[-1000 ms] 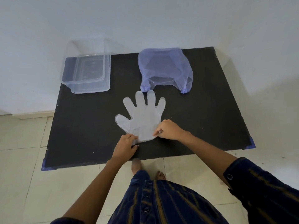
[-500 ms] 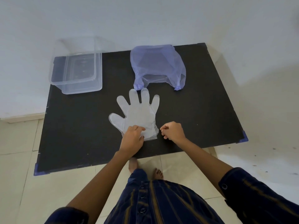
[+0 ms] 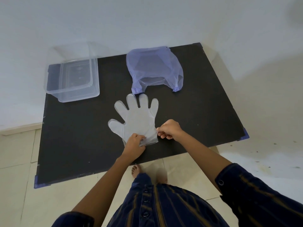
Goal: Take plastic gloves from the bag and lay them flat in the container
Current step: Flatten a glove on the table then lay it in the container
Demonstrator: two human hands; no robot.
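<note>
A clear plastic glove (image 3: 136,117) lies flat on the black table (image 3: 205,112), fingers pointing away from me. My left hand (image 3: 134,144) rests on the glove's cuff, its fingers pinching the plastic. My right hand (image 3: 169,129) pinches the cuff's right edge with curled fingers. Beyond the glove lies the thin purple bag (image 3: 154,68), its opening toward me. The clear container (image 3: 72,80) stands empty at the table's far left corner.
A white wall runs along the back and right of the table. The table's near edge lies just below my hands, with tiled floor and my bare feet (image 3: 136,169) beyond it.
My left hand slid from the cuff's left corner onto the cuff. My right hand let go for a moment, then came back to the cuff's right edge. The glove stays flat.
</note>
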